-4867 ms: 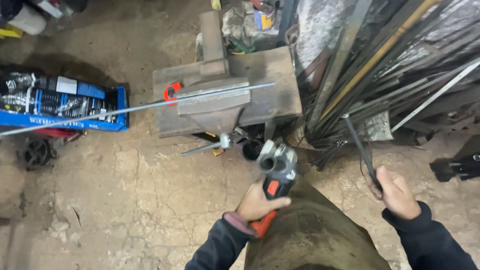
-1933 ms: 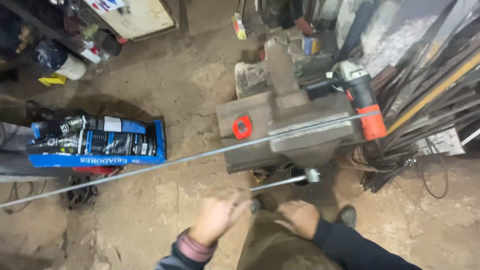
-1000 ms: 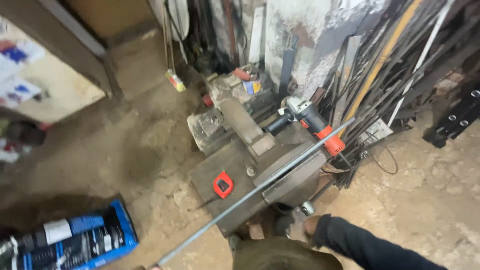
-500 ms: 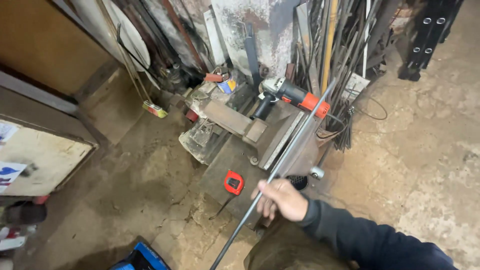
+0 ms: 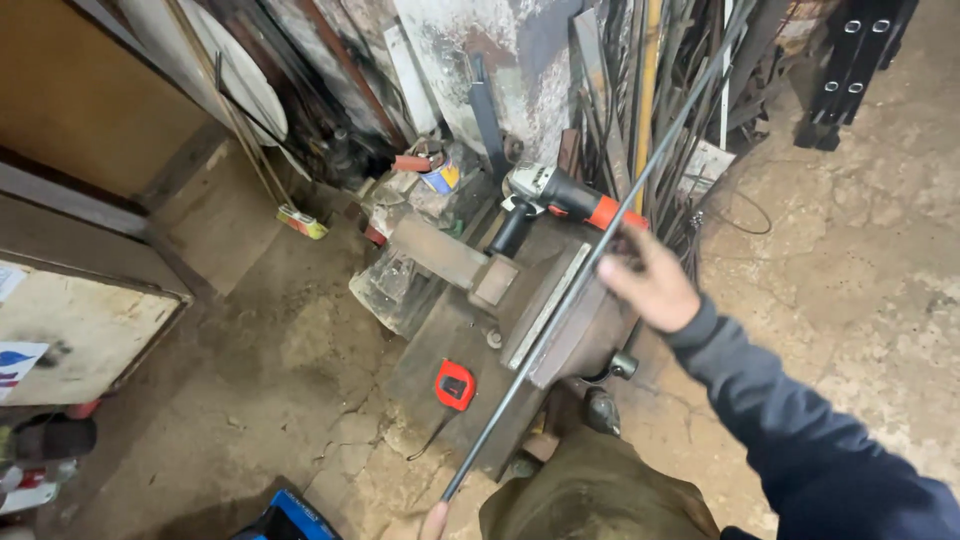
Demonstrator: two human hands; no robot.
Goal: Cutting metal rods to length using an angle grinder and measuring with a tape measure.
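Observation:
My right hand [image 5: 652, 283] grips a long thin steel rod [image 5: 560, 325] about midway along its length. The rod runs diagonally from near my knee up towards the bars against the wall. It crosses over a rusty bench vise [image 5: 545, 305] bolted to a steel plate [image 5: 435, 345] on the floor. Only the fingertips of my left hand [image 5: 434, 521] show at the bottom edge, right by the rod's lower end; whether they hold it is unclear. A red tape measure [image 5: 455, 385] lies on the plate. An angle grinder [image 5: 558, 193] with an orange collar rests behind the vise.
Many steel bars and strips [image 5: 650, 80] lean against the wall at the back. A black metal frame [image 5: 850, 60] stands at top right. A wooden panel [image 5: 90, 100] fills the left, and a blue crate [image 5: 290, 520] peeks in at the bottom. The floor is cracked concrete [image 5: 850, 280].
The grinder was set down behind the vise. My right hand took the rod and slid further up it, swinging its far end up towards the leaning bars. My view turned left.

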